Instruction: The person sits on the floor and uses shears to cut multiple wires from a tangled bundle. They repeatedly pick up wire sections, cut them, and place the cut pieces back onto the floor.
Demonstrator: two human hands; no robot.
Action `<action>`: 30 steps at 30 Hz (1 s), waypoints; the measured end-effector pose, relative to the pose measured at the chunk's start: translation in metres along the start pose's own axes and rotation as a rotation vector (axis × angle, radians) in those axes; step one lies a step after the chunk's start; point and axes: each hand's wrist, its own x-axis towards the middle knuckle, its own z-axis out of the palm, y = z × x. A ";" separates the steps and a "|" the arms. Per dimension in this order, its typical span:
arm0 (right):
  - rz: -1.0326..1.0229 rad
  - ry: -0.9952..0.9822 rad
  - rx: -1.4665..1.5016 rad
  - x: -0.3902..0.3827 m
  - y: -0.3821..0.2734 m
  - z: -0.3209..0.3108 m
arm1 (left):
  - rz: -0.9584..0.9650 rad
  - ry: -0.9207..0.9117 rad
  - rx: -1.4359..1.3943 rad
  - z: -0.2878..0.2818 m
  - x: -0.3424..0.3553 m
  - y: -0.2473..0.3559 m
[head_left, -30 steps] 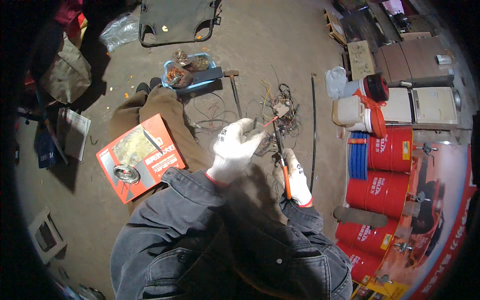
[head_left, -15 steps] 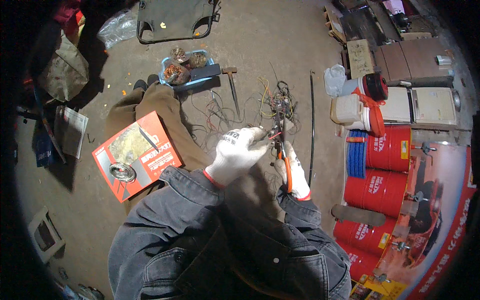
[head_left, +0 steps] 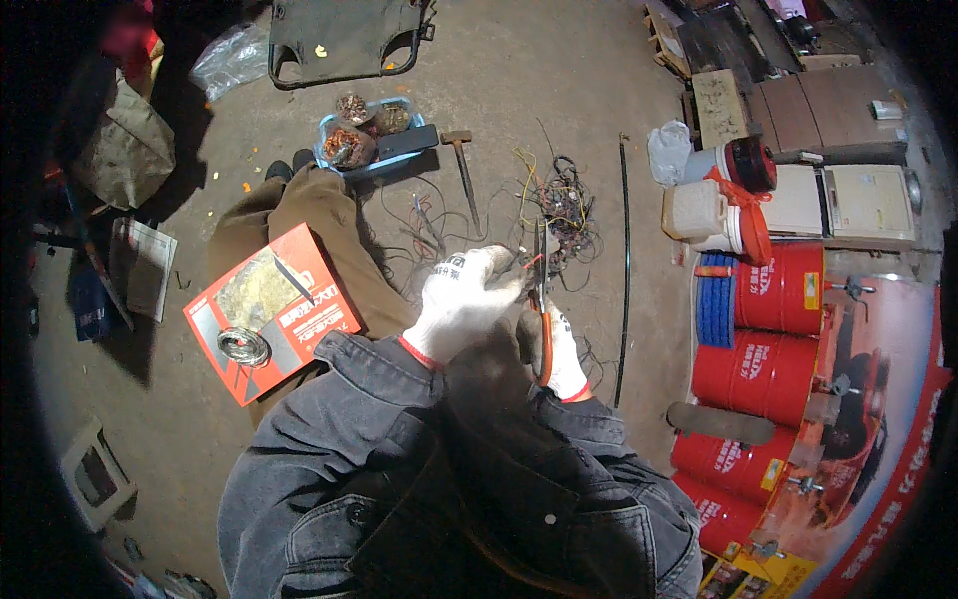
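Observation:
My left hand, in a white work glove with a red cuff, is closed in a pinch at its fingertips. A short red wire sticks out of that pinch towards the blades. My right hand, gloved alike, is wrapped round the orange handles of a pair of shears. Their long dark blades point away from me, right beside the red wire; whether they touch it I cannot tell. Just beyond lies a tangle of thin wires and small parts on the floor. The left fingertips hide the wire's other end.
A hammer and a blue basket of filled bags lie farther off. On the left, a red box carries a coil of silvery wire. A long black rod lies to the right, before red drums.
Both hands have shifted slightly left and nearer me. The shears now stand more upright, their blades close to the red wire. Both grips are kept.

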 end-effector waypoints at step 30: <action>-0.107 0.106 0.233 -0.011 -0.158 0.051 | -0.441 -0.490 -1.085 -0.028 0.016 0.023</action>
